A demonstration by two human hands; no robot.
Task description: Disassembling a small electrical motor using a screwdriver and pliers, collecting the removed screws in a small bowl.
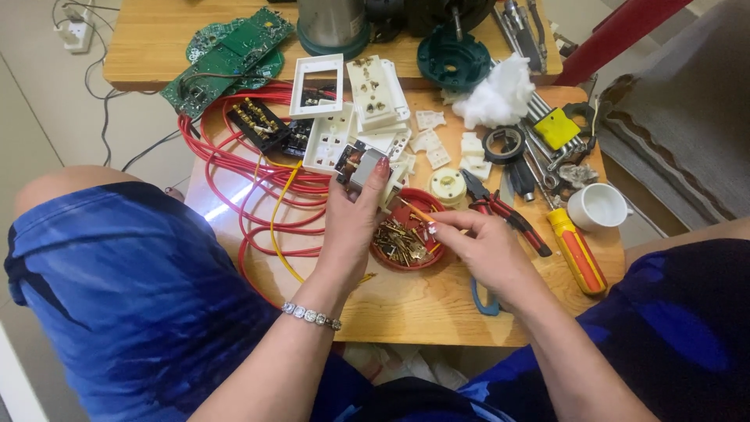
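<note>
My left hand [353, 227] grasps a small grey-and-white socket part [364, 167], fingers wrapped round its lower body, raised just above the wooden table [406, 301]. My right hand [483, 248] pinches a thin orange-handled tool [418, 212] between thumb and fingertips; its tip points up and left toward the socket part, and the two hands sit close together. A bracelet [312, 316] circles my left wrist.

Directly below and between the hands lies a red dish [405, 205] filled with small brass pieces [400, 241]. To the left of the left hand, loops of red wire [258, 173] spread over the table, with one yellow wire [278, 215] crossing them. Beyond the socket part lie several white socket plates [344, 117], and farther left green circuit boards [226, 59].

To the right of my right hand lie red-handled pliers [504, 211], then an orange-and-yellow screwdriver [576, 252], and near it a white cup [596, 207]. A roll of black tape [502, 144] and a tuft of white stuffing [500, 94] lie farther back. A blue handle [484, 301] shows under my right wrist; what it belongs to cannot be told. My knees, in blue cloth, flank the table on both sides.
</note>
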